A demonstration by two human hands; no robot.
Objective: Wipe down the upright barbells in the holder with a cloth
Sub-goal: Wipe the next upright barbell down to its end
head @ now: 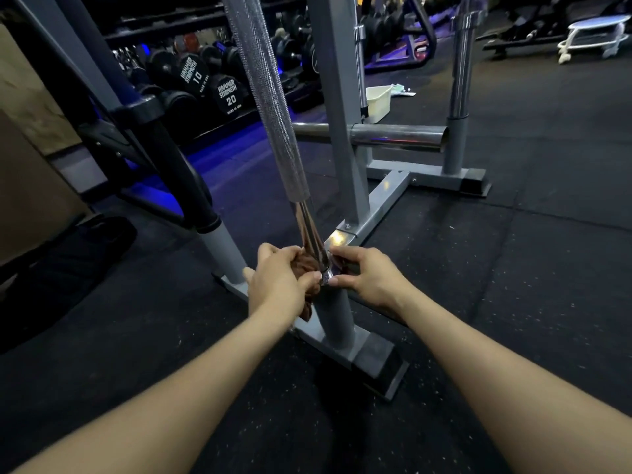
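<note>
A gym: rubber floor [513, 268], racked Hammer Strength dumbbells [229, 94], and a steel barbell holder [386, 196].

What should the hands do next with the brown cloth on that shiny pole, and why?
Probably slide the brown cloth up the barbell. Both hands, left hand and right hand, hold it wrapped low, just above the holder tube, so the long stretch above looks unwiped.

You have two hands at work, the left hand [275, 280] and right hand [371, 280], around one knurled barbell [270, 107] with one brown cloth [306, 268]. Behind sit one cream bin [378, 97] and two labelled dumbbells, a 10 [193, 75] and a 20 [229, 94].
</note>
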